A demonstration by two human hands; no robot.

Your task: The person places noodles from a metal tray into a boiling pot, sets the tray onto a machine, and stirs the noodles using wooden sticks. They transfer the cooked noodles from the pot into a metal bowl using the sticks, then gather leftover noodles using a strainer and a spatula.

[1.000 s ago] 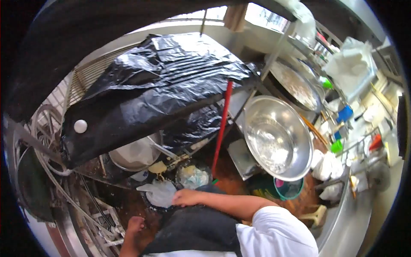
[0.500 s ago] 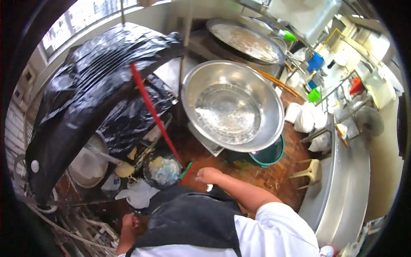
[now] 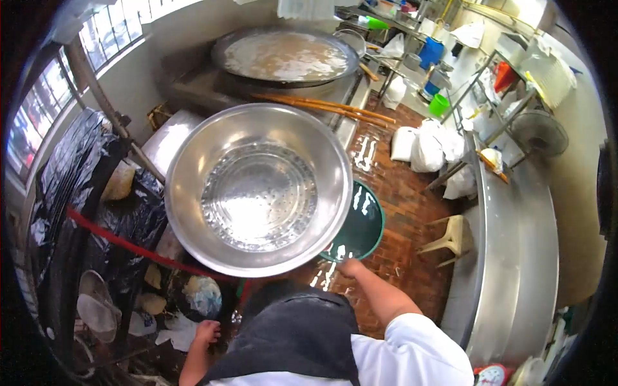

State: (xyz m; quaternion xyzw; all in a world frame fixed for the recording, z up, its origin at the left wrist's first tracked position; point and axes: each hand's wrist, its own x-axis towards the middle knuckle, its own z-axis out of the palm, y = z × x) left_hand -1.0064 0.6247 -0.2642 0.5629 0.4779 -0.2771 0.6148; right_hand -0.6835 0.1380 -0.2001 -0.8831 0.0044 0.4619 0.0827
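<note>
A wide stainless steel basin [image 3: 257,193] stands directly in front of me, with wet-looking, shiny metal at its bottom. My right hand [image 3: 349,267] is just below the basin's right side, by the near rim of a dark green bucket [image 3: 362,225]. Its fingers are too small and foreshortened to show how they are set. Low on the left, my left hand [image 3: 207,331] hangs beside my black apron, fingers loosely bent and nothing seen in them. Near it lie a white plastic bag [image 3: 180,331] and a dark container with a bluish plastic bag [image 3: 203,296] inside.
A huge pan [image 3: 286,58] of cloudy, foamy liquid sits on the stove at the back, with long wooden sticks [image 3: 322,108] before it. A beige stool [image 3: 449,241], white bags [image 3: 431,147] and a steel counter [image 3: 515,257] line the right. A red pole [image 3: 129,244] slants at left.
My view has turned and moved closer to the basin, which now looks larger and further left. The bucket shows more fully. My right hand has come near the bucket's rim.
</note>
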